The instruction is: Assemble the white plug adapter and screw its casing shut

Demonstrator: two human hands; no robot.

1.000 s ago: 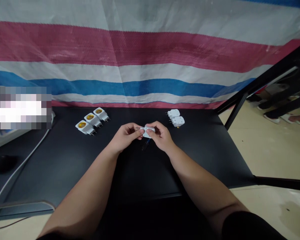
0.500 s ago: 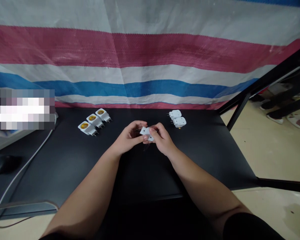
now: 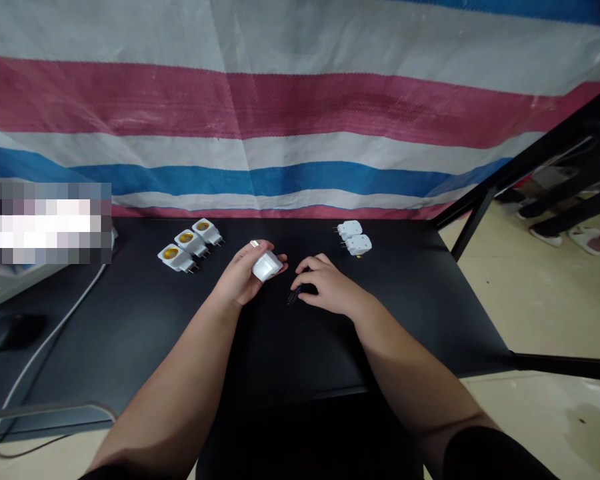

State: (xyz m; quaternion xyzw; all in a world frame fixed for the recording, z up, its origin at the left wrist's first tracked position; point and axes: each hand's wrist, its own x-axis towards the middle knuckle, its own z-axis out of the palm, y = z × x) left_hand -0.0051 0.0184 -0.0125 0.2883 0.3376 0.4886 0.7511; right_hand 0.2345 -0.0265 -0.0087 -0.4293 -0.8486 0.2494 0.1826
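My left hand (image 3: pixel 241 272) is closed around a white plastic plug-in lamp socket (image 3: pixel 267 266), whose smooth side faces up. A small shiny piece (image 3: pixel 255 244) shows at the thumb. My right hand (image 3: pixel 325 285) is over the table with its fingers curved and apart. Its thumb and forefinger are on either side of a small dark, partly clear item (image 3: pixel 293 297) lying on the tabletop; I cannot make out its kind.
Three white plug-in lamp sockets (image 3: pixel 179 258) with yellow round openings stand in a slanted row at left. Two more white plug pieces (image 3: pixel 359 245) lie at right. A black mouse (image 3: pixel 11 331) and grey cable (image 3: pixel 55 327) are far left. Striped sheeting (image 3: pixel 300 107) hangs behind.
Both hands were together on the white socket. The left hand has drawn it left and turned it over; the right hand has let go and come down beside the small dark item.
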